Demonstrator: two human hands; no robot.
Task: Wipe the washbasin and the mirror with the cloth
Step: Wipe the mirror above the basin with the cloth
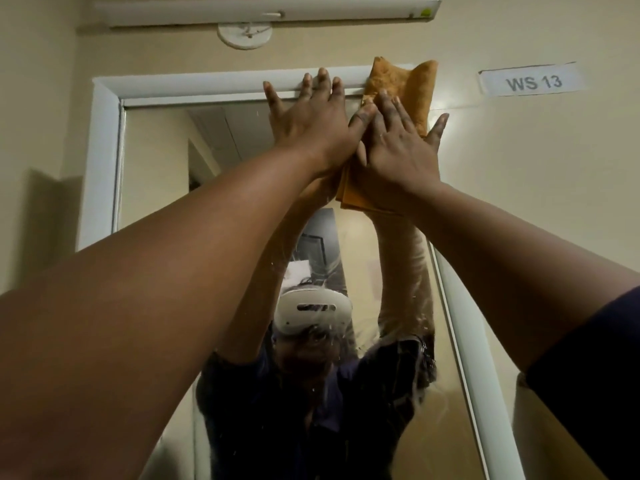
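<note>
Cloth (414, 93), orange and folded, is pressed flat against the top right corner of the mirror (166, 174), with its upper end lapping over the white frame (104, 140) and onto the beige wall (519, 202). It is held there by the right hand (403, 150), whose grip is released: the fingers are spread straight across the fabric, the palm lying on it. The lower edge of the cloth shows beneath the right wrist.

Just beside it, the left hand (311, 123) is laid flat on the glass, its fingers straight and splayed, the fingertips reaching onto the top rail of the frame; nothing is grasped by it. The two hands touch where the right forefinger overlaps the left hand's edge.

Water streaks and droplets are seen on the glass lower down. Both raised arms and a white headset (313, 311) are reflected in the mirror. A paper label (531, 81) reading "WS 13" is stuck to the wall right of the frame, and a white tube light fitting (266, 10) is mounted above. The washbasin is not seen.
</note>
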